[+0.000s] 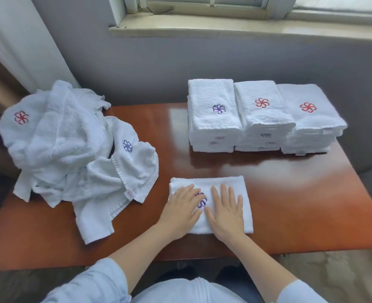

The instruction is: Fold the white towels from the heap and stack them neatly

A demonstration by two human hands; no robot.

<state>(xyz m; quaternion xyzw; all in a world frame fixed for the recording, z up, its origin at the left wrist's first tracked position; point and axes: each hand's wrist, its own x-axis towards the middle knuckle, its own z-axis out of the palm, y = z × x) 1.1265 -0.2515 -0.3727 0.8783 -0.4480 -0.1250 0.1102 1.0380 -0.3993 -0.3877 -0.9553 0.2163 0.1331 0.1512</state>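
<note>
Folded towel lies at near table edge, purple emblem up; left hand and right hand press flat on it, fingers straight, grasping nothing. Smoothing step, seemingly finished fold. Next: lift onto purple-emblem stack, edges squared; heap remains at left.

Legible text: none.
Small white sewn tags on left stack of folded white terry towels: red print, too blurred.
White tag on heap of loose white towels: same.
</note>
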